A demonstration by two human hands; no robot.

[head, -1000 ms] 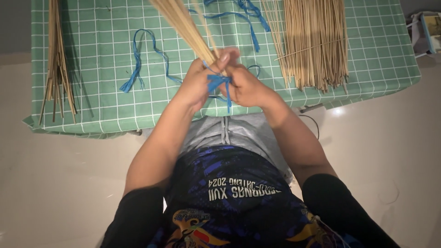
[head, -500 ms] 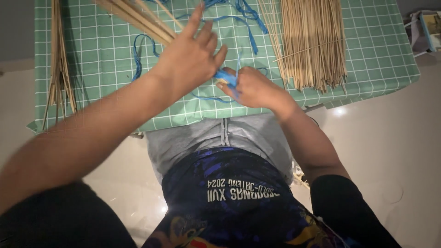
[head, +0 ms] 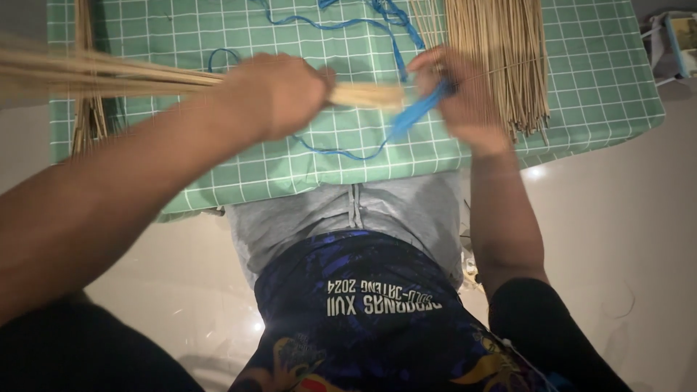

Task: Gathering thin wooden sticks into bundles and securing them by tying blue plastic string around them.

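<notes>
My left hand is closed around a bundle of thin tan sticks that lies crosswise, its long end reaching off to the left and its short end pointing right. My right hand, blurred by motion, grips a blue string close to that short end. The string trails in loops over the green checked mat.
A big sheaf of loose tan sticks lies at the mat's right. A smaller bunch of sticks sits at the left edge. More blue string curls at the top. A pale floor surrounds the mat; a small object lies far right.
The bundle has swung from pointing up and away to lying crosswise toward the left. My left arm moved left with it. My right hand drew the blue string out to the right.
</notes>
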